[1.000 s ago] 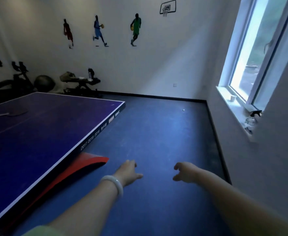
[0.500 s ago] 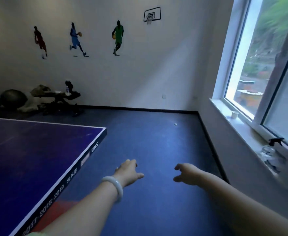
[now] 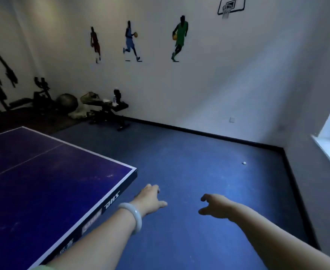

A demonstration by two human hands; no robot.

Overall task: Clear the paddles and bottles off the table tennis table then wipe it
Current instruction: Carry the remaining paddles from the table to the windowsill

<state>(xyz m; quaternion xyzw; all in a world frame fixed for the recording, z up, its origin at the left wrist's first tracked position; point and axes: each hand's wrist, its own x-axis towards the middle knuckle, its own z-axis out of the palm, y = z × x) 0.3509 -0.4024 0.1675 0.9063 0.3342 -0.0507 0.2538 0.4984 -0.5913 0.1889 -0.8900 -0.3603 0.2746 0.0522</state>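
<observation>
**Two empty hands out over blue floor, table corner at 9 o'clock**

Two bare arms reach forward from the bottom edge. Left hand [image 3: 150,198] sits just right of the table tennis table [image 3: 43,184] corner, palm down, fingers loosely bent and slightly apart, thumb sticking out to 3 o'clock, gripping nothing. A pale bangle [image 3: 133,215] rings the left wrist. Right hand [image 3: 214,206] hangs at 5 o'clock of centre, fingers loosely curled with thumb apart from them, also holding nothing. Both hands are over the floor [image 3: 199,162], not touching the table.

The table fills the 8–9 o'clock area: purple-blue top, white border line, white centre line, dark side edge with "DHS" lettering near the corner. Only part of the top is in view; no paddle or bottle can be made out on that part.

A small white ball [image 3: 244,163] lies on the floor at 3 o'clock, near the black skirting. A windowsill [image 3: 327,151] cuts in at the right edge.

Far wall at 12 o'clock: three basketball-player decals [image 3: 179,38] and a hoop decal [image 3: 230,5]. Below at 10 o'clock: a weight bench [image 3: 109,112] with small items on it (too blurred to name), a grey exercise ball [image 3: 67,101], and dark gym gear further left.
</observation>
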